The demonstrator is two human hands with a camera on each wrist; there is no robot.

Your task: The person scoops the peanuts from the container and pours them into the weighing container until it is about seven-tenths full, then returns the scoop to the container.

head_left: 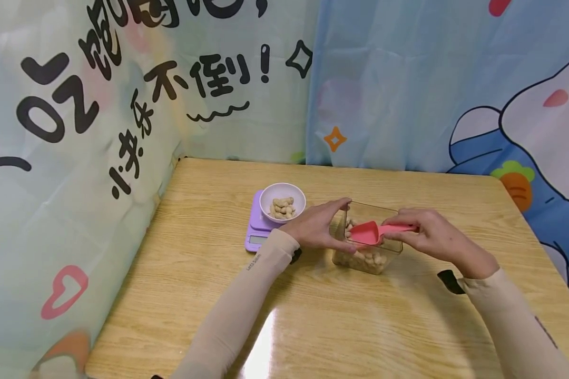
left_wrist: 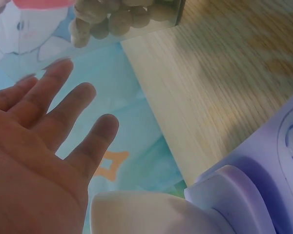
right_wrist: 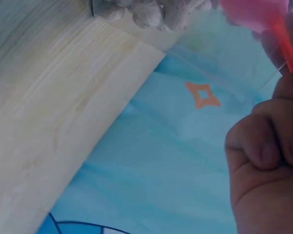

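Observation:
A clear rectangular container point(head_left: 367, 266) partly filled with unshelled peanuts point(left_wrist: 119, 22) stands on the table. My left hand point(head_left: 315, 223) holds it from the left, thumb at the front wall and fingers at the back corner; in the left wrist view those fingers look fairly straight. My right hand point(head_left: 429, 234) grips the handle of a pink scoop point(head_left: 366, 232), whose bowl is inside the container's mouth, above the peanuts. Whether the scoop carries any peanuts I cannot tell. Left of the container, a white bowl point(head_left: 263, 202) with several peanuts sits on a purple kitchen scale point(head_left: 254, 227).
The wooden table point(head_left: 360, 326) meets printed curtains point(head_left: 384, 116) at its back and left edges. The scale and bowl are close beside my left wrist. The scale's display point(head_left: 257, 239) is too small to read.

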